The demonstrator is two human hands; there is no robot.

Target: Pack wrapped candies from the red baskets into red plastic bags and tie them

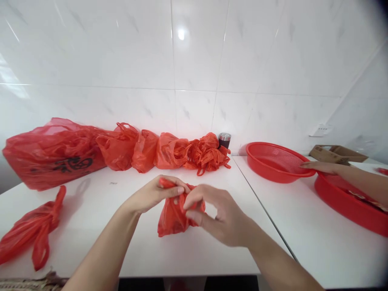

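A small red plastic bag rests on the white table in front of me, its top gathered up between my hands. My left hand pinches the bag's upper end, thumb and fingers closed on the red plastic. From the right, my right hand grips the bag's neck with bent thumb and fingers. What is inside the bag is hidden by the plastic. At the near left lies another red plastic bag, its neck tied in a knot.
Along the wall stand several red bags and a large red bag with black print. A dark tumbler is behind them. On the right, another person's hand is at a red basket and a red basin; a cardboard box lies beyond.
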